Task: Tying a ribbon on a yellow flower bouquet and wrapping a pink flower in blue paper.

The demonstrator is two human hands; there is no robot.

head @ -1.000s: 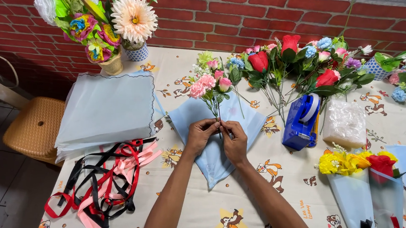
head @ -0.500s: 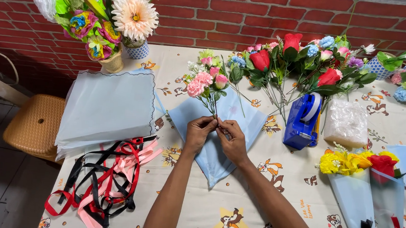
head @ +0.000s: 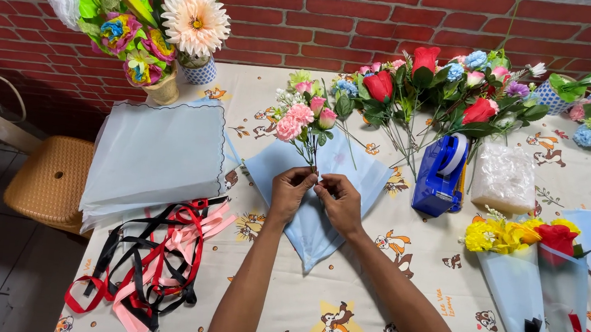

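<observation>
Fingers (head: pixel 306 181) of both my left hand (head: pixel 289 192) and right hand (head: pixel 339 202) pinched shut on pink flower stems (head: pixel 313 153) | stems run straight away from me, blooms far end | lying over pale blue wrapping sheet (head: pixel 316 218) | hands equally near

Pink posy (head: pixel 302 111) on pale-blue wrapping sheet (head: pixel 319 218); cream worktop (head: pixel 341 298) with cartoon squirrel print; blue tape dispenser (head: pixel 441 175); red, black, pink ribbons (head: pixel 152 260); red brick wall (head: pixel 308 17).

Both forearms extend forward from the lower edge of view and converge toward the centre. The left hand (head: pixel 289 191) and right hand (head: pixel 339 200) meet fingertip to fingertip, backs upward, fingers curled inward in a pinch, wrists straight.
</observation>
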